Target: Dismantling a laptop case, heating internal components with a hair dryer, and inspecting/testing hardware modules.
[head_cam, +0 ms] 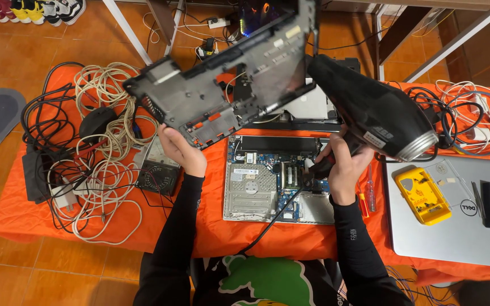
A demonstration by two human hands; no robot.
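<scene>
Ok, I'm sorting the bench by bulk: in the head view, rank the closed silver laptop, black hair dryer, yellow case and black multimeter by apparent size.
1. Closed silver laptop
2. Black hair dryer, though raised nearer the camera, so flattered
3. Yellow case and black multimeter: too alike to rank

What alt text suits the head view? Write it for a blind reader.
Left hand lifts a black laptop cover; right hand holds a black hair dryer over an opened laptop on an orange table, cables at left.
</scene>
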